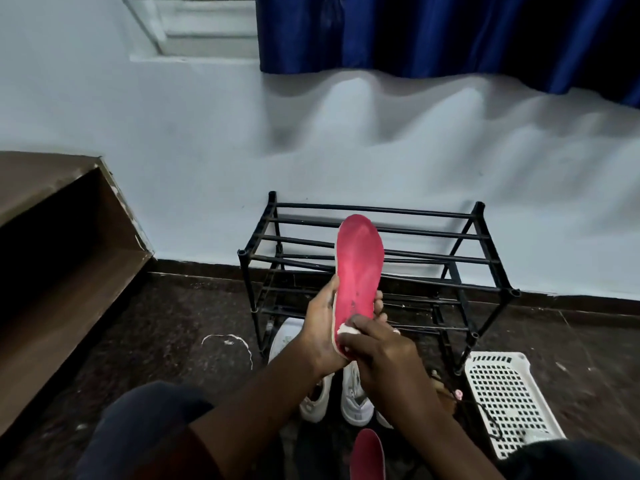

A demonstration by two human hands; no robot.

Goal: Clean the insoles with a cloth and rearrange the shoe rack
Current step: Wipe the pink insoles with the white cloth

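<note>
dark floor [173, 306], rack [381, 209] ahead: my left grip [318, 327] holds the insole [358, 268], right grip [381, 355] pinches the cloth [346, 330] on its heel (wiping midway, i judge); shoes [353, 396] not yet racked.

A room in a home. A blue curtain [450, 32] is hanging across the upper right over a pale painted wall [173, 133], with a window ledge [194, 46] showing upper left. A black shoe rack [450, 233] is standing against the wall at centre. White sneakers [356, 400] are lying on the dark speckled floor [173, 323] at lower centre. Brown wooden furniture [52, 254] is sitting at left, and a white plastic basket [498, 356] is sitting lower right.
</note>
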